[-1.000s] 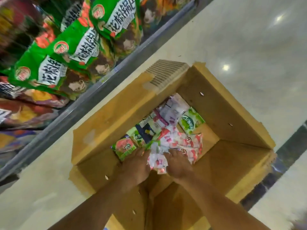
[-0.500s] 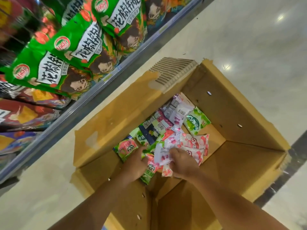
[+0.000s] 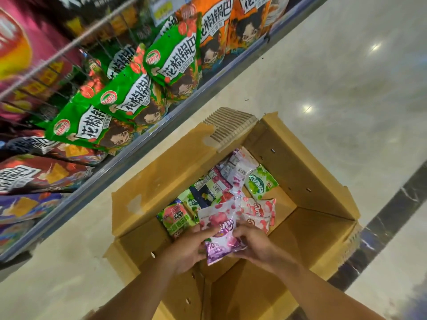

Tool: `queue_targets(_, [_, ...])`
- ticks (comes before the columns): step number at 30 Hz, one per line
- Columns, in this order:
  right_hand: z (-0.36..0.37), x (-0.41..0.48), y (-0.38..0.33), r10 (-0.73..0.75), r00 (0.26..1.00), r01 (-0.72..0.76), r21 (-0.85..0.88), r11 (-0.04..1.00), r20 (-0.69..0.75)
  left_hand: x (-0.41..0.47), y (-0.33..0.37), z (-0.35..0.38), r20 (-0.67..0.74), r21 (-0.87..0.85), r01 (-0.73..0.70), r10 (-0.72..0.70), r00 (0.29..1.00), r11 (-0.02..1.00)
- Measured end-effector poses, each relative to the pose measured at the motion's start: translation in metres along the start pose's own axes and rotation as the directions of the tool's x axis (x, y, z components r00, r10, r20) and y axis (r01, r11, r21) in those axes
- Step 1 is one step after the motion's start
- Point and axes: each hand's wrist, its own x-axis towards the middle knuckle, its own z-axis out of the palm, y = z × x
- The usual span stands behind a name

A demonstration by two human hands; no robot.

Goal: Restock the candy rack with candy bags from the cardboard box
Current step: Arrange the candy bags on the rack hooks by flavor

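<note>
In the head view, the left hand (image 3: 184,249) and the right hand (image 3: 257,244) had their fingers curled round one pink-and-purple candy bag (image 3: 219,232), held just above the open cardboard box (image 3: 166,167). A loose heap of other candy bags (image 3: 221,181) lay along the box's far side, with part of its floor bare. Much restocking seemingly remained. The rack (image 3: 138,146) beside the box showed green snack bags (image 3: 124,100); blur possibly hid any candy there.

Forearms reach forward; left grip (image 3: 189,248) and right grip (image 3: 254,245), fingers curled, pinch one purple foil candy bag (image 3: 218,249) between them.
</note>
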Motion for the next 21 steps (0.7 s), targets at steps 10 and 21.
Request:
queue_targets(10, [0.015,0.051,-0.051,-0.14,0.96,0.056,-0.325,0.944,-0.243,0.029,-0.029,-0.062,-0.239,0.003,-0.217,0.211,0.948,0.976])
queue_targets(21, [0.032,0.107,-0.055,-0.116,0.957,0.122,0.006,0.993,-0.264,0.03,-0.018,-0.063,-0.317,0.111,-0.215,0.239,0.918,0.97])
